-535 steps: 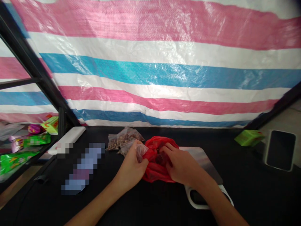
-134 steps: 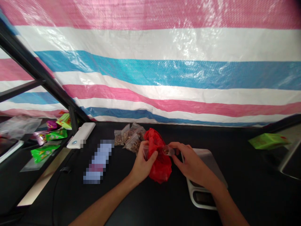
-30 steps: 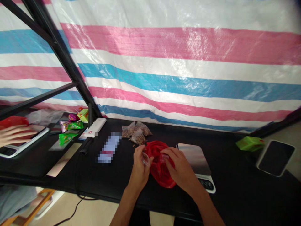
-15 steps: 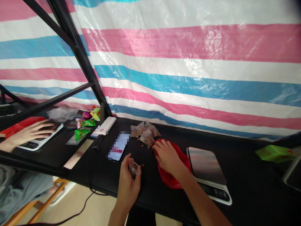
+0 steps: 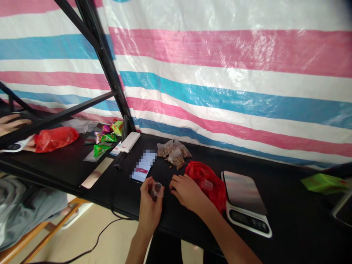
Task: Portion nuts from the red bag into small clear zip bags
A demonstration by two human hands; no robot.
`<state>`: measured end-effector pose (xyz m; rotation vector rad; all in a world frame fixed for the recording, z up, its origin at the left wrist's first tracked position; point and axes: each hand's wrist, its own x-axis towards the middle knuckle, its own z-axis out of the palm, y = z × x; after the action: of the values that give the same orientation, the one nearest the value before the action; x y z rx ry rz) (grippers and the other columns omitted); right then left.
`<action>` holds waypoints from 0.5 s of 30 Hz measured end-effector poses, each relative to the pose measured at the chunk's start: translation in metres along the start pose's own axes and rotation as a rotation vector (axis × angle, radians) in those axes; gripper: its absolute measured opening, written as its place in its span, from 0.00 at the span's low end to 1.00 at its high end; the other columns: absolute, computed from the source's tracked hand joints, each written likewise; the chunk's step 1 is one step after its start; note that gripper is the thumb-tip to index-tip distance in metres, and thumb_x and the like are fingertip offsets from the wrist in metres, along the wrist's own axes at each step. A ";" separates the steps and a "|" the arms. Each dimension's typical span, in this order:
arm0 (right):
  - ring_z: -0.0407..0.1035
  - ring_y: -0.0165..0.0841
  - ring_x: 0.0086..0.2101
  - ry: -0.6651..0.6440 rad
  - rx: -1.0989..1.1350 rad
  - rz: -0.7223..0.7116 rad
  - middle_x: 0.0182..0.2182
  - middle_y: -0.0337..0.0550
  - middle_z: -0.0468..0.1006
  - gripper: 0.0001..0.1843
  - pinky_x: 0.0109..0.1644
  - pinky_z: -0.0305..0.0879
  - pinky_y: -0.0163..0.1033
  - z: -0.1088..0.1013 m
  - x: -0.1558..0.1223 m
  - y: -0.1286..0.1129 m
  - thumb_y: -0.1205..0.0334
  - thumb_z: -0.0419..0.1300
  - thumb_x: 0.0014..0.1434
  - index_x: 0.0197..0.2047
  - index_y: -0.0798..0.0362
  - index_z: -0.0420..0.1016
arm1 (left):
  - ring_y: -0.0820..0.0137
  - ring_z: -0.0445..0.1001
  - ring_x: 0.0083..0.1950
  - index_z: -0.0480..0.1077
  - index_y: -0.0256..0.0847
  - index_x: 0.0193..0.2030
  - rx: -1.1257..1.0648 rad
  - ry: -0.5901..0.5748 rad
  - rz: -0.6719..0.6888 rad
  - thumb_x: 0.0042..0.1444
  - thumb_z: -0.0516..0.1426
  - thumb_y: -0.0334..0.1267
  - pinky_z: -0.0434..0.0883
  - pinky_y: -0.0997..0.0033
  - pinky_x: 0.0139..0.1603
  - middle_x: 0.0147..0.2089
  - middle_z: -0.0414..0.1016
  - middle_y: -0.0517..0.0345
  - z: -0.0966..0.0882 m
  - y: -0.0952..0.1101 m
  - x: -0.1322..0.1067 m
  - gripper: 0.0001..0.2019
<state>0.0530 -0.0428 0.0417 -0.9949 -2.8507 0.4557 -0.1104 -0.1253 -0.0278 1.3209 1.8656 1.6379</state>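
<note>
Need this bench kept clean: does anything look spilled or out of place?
Loose brown crumbs lie on the black table beside the plastic bags of brown pieces, outside any bag, so they look spilled.

Bags, phone and scale spread along the tabletop
Small zip bags of nuts lie behind the carrier bag, which sits just left of the kitchen scale. The phone lies left of the zip bags, with the power bank behind it. The left hand, holding a small clear plastic piece, is before the phone; the right hand rests just beside the carrier bag.
</note>
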 end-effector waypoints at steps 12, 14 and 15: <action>0.74 0.38 0.47 0.013 -0.145 -0.020 0.44 0.47 0.82 0.06 0.52 0.61 0.41 -0.012 0.077 0.036 0.68 0.59 0.67 0.42 0.54 0.79 | 0.60 0.77 0.54 0.67 0.42 0.61 0.066 0.063 -0.059 0.60 0.63 0.49 0.74 0.56 0.58 0.53 0.76 0.48 -0.006 0.000 -0.003 0.26; 0.74 0.39 0.47 0.008 -0.165 -0.012 0.45 0.49 0.81 0.08 0.52 0.63 0.41 -0.008 0.077 0.037 0.70 0.57 0.68 0.44 0.54 0.78 | 0.60 0.76 0.54 0.69 0.42 0.60 0.080 0.076 -0.021 0.61 0.63 0.49 0.74 0.55 0.58 0.53 0.75 0.48 -0.006 -0.002 -0.003 0.24; 0.74 0.39 0.48 0.006 -0.178 -0.008 0.46 0.50 0.81 0.09 0.53 0.63 0.41 -0.007 0.075 0.036 0.70 0.56 0.68 0.45 0.54 0.78 | 0.60 0.76 0.54 0.69 0.42 0.60 0.083 0.078 -0.007 0.61 0.63 0.49 0.74 0.55 0.58 0.53 0.75 0.48 -0.007 -0.002 -0.003 0.23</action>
<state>0.0172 0.0322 0.0361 -1.0084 -2.9300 0.2009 -0.1150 -0.1310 -0.0288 1.2988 2.0013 1.6473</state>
